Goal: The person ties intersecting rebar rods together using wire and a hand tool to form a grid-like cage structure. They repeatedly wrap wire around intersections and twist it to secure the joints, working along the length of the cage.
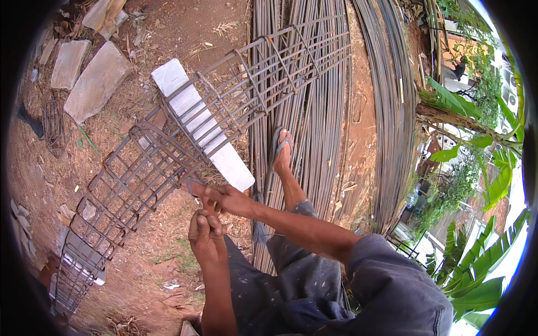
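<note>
Earth [168, 255] is littered with straw. A steel cage [162, 133] is propped across a white block [238, 171]. Beside the cage, left hand [207, 232] and right hand [231, 201] are curled; whether anything is pinched cannot be told. Footing could be lost if rods [316, 140] right of the cage rolled underfoot.

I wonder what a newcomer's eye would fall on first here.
Most likely the rebar cage, stretching diagonally from lower left toward upper middle across a white block. Then come the bundled rods, running down the picture's middle and right. Below the block, the left hand and right hand are close together.
</note>
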`<state>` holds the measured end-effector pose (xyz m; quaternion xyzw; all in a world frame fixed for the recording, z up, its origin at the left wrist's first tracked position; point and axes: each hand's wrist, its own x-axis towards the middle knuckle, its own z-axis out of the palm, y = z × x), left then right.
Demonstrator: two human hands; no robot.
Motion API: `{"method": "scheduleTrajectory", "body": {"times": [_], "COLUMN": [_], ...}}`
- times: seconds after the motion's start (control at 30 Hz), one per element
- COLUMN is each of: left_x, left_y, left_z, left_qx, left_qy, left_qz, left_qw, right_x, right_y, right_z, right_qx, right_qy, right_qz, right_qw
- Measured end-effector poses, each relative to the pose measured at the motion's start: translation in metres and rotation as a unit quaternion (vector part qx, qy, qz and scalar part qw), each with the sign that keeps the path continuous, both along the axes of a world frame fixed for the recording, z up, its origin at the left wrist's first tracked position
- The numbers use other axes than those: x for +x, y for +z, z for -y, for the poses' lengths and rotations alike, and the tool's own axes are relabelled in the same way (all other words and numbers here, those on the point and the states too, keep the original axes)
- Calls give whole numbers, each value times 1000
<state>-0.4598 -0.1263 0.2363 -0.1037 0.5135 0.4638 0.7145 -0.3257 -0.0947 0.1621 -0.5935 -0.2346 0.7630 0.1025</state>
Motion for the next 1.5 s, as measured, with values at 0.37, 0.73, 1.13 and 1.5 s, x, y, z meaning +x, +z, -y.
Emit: {"method": "scheduleTrajectory", "body": {"times": [0.37, 0.73, 1.13, 1.5], "left_x": [36, 121, 250, 301], "left_y": [-27, -32, -60, -109], "left_z": [-23, -63, -140, -138], "left_qx": [-58, 146, 265, 366], "left_qy": [-225, -574, -614, -388], "left_qz": [-166, -256, -250, -499], "left_qw": [958, 764, 700, 683], "right_x": [72, 205, 339, 361], "right_y": [63, 74, 69, 1], "right_z": [49, 29, -46, -41], "right_qx": [253, 311, 395, 72], "right_qy": [27, 149, 141, -151], "right_qz": [60, 231, 310, 282], "right_qw": [965, 910, 853, 945]}}
